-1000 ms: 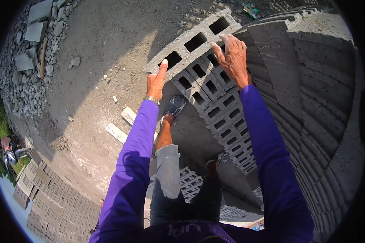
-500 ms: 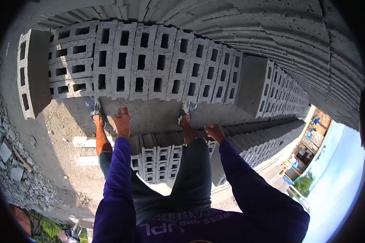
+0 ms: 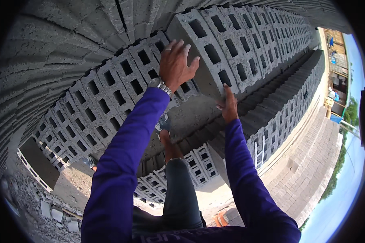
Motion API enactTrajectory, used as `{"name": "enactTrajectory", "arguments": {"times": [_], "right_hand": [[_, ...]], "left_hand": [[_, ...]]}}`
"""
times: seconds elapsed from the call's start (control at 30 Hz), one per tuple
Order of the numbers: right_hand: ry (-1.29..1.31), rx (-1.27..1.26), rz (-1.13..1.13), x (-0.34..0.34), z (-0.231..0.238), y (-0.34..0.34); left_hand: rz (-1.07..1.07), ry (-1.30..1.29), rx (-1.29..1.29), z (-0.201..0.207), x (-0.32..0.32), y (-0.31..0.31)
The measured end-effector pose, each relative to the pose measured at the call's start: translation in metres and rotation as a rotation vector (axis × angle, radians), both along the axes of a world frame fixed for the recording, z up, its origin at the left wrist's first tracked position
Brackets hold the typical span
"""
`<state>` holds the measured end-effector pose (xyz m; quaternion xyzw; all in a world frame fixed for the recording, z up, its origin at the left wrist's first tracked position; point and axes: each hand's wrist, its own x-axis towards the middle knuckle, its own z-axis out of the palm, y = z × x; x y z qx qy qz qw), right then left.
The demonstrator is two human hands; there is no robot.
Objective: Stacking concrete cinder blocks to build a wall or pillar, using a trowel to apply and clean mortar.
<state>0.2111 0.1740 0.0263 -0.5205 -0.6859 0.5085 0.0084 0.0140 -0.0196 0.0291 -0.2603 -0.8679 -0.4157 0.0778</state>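
Note:
A grey hollow concrete block (image 3: 211, 54) stands at the near end of a raised row, its three holes facing me and its flat dark side turned left. My left hand (image 3: 177, 67), a metal watch on its wrist, hovers over the lower row of hollow blocks (image 3: 118, 97), just left of that block. Its fingers are spread and hold nothing. My right hand (image 3: 230, 106) is at the lower corner of the end block. One finger points up to the edge of the lowest hole, the others bent; whether it presses there I cannot tell.
Another row of blocks (image 3: 263, 117) runs behind my right forearm, with a narrow sandy strip (image 3: 194, 113) between the rows where my foot stands. A tilted block (image 3: 40, 162) marks the far left end. Rubble (image 3: 48, 210) lies lower left; a paved stack (image 3: 300, 174) sits right.
My view has swung to the right and nearer the raised row. Both hands have reached forward from near my legs to the end block, and the left has spread its fingers.

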Motion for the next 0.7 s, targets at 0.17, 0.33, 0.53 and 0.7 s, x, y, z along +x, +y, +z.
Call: {"name": "enactTrajectory", "arguments": {"times": [0.17, 0.33, 0.53, 0.7], "right_hand": [[-0.089, 0.134, 0.055, 0.003, -0.039, 0.008], [0.000, 0.022, 0.124, -0.003, -0.040, -0.003], [0.192, 0.221, 0.183, 0.039, -0.039, -0.010], [-0.057, 0.241, -0.160, 0.061, 0.052, -0.121]], "left_hand": [[-0.337, -0.005, -0.621, -0.011, -0.044, 0.088], [-0.320, -0.193, -0.671, -0.017, -0.080, 0.090], [-0.211, -0.172, -0.456, -0.026, -0.053, 0.065], [0.039, -0.373, -0.307, 0.010, 0.077, -0.103]]}}
